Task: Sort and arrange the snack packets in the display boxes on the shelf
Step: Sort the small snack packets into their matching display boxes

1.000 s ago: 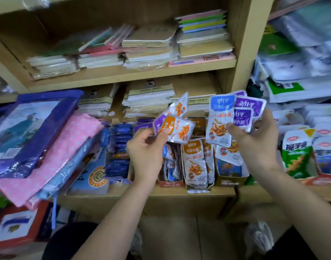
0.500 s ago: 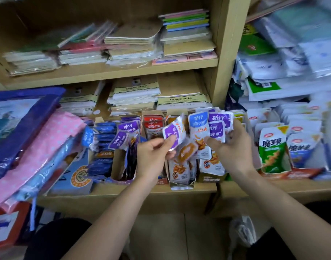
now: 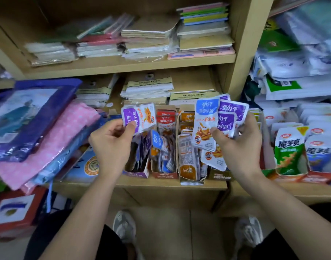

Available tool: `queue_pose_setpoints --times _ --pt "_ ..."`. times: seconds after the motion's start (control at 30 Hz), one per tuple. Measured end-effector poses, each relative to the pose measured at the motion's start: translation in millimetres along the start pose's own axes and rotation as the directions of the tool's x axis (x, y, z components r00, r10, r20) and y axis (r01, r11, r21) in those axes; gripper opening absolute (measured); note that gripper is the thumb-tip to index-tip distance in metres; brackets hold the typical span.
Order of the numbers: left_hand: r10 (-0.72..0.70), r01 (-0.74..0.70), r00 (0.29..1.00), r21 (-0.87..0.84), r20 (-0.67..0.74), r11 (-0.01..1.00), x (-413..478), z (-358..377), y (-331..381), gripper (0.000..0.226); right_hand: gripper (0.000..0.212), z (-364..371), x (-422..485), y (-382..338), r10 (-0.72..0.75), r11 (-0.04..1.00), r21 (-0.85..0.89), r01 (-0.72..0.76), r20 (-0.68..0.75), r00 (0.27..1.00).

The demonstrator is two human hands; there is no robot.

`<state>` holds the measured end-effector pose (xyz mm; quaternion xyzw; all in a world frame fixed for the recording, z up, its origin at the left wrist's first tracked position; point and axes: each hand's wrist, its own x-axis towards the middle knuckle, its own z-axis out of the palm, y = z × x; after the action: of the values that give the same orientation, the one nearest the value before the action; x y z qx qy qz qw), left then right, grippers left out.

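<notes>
left hand (image 3: 112,145) pinches one purple-label packet (image 3: 131,119), thumb on its face, packet turned sideways, held just above the purple display box (image 3: 136,173) at the left end of the row

right hand (image 3: 238,145) grips a fan of packets (image 3: 206,117): blue-label one in front, two purple-label behind, one more poking out below; fan sits over the right end of the row

hands well apart, each clamped on its own packets

red box (image 3: 163,175) stands between the purple one and the orange box (image 3: 189,171), all on the shelf (image 3: 160,184) front edge, packets upright inside, colours mixed in the red one

green packets (image 3: 288,151) to the right, notebook stacks (image 3: 147,40) above, pink bundle (image 3: 53,139) to the left
</notes>
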<state>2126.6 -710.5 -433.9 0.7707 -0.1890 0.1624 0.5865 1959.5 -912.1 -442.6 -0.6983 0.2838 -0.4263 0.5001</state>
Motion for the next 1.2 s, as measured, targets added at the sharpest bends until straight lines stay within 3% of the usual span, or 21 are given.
queue_pose_setpoints --times 0.13,0.23,0.3,0.37,0.43,0.47,0.53,0.6,0.63,0.7,0.8,0.9,1.07,1.2 --pt "0.007 -0.004 0.997 0.040 -0.073 0.999 14.2 -21.6 -11.3 0.001 0.047 14.0 -5.6 1.9 0.010 1.000 0.022 -0.012 0.074 0.997" --pt "0.031 -0.056 0.995 0.283 0.091 0.957 13.6 -27.9 -28.5 0.009 0.045 24.9 -8.9 1.5 0.025 0.998 0.046 -0.030 0.119 0.993" --pt "-0.003 -0.123 0.968 0.482 0.253 0.868 5.8 -23.1 -36.1 0.016 0.044 33.2 -10.2 0.9 0.045 0.998 0.044 -0.053 0.165 0.985" --pt "-0.136 -0.144 0.901 0.579 0.412 0.803 0.8 -17.4 -38.4 0.020 0.045 41.4 -10.6 0.4 0.086 0.994 0.044 -0.099 0.226 0.970" --pt "-0.260 -0.051 0.859 0.580 0.440 0.813 -2.1 -17.5 -31.1 0.031 0.046 48.1 -10.1 -1.3 0.147 0.981 0.074 -0.177 0.301 0.942" --pt "-0.243 -0.012 0.885 0.541 0.396 0.841 -2.3 -20.1 -26.7 0.037 0.045 50.9 -9.6 -2.4 0.180 0.970 0.094 -0.224 0.340 0.923" --pt "-0.066 -0.053 0.963 0.425 0.261 0.904 -2.2 -26.0 -16.7 0.036 0.044 55.4 -10.2 -6.4 0.245 0.931 0.151 -0.333 0.419 0.874" --pt "-0.066 0.017 0.964 0.188 0.257 0.982 -7.1 -28.5 -1.0 0.030 0.044 59.3 -13.5 -11.3 0.274 0.868 0.233 -0.439 0.511 0.814" --pt "-0.159 0.159 0.931 0.027 0.329 0.987 -12.1 -26.7 8.4 0.033 0.044 61.4 -15.8 -14.0 0.272 0.828 0.276 -0.487 0.562 0.781" --pt "-0.308 0.444 0.801 -0.164 0.514 0.881 -23.1 -18.9 20.8 0.029 0.040 65.5 -20.8 -20.4 0.248 0.761 0.322 -0.563 0.658 0.711" --pt "-0.330 0.538 0.717 -0.187 0.614 0.822 -36.3 -10.8 23.2 0.022 0.028 73.2 -29.5 -25.2 0.249 0.711 0.316 -0.629 0.723 0.645" --pt "-0.332 0.554 0.720 -0.217 0.609 0.804 -40.0 -7.2 15.9 0.026 0.030 81.4 -36.6 -24.7 0.314 0.691 0.298 -0.659 0.697 0.644" --pt "-0.356 0.566 0.730 -0.225 0.583 0.793 -49.3 -5.2 10.2 0.039 0.053 85.2 -42.7 -21.9 0.281 0.739 0.275 -0.615 0.704 0.652" --pt "-0.368 0.598 0.733 -0.284 0.572 0.749 -51.2 -9.3 10.2 0.053 0.047 86.9 -43.5 -20.8 0.337 0.782 0.271 -0.562 0.574 0.746"
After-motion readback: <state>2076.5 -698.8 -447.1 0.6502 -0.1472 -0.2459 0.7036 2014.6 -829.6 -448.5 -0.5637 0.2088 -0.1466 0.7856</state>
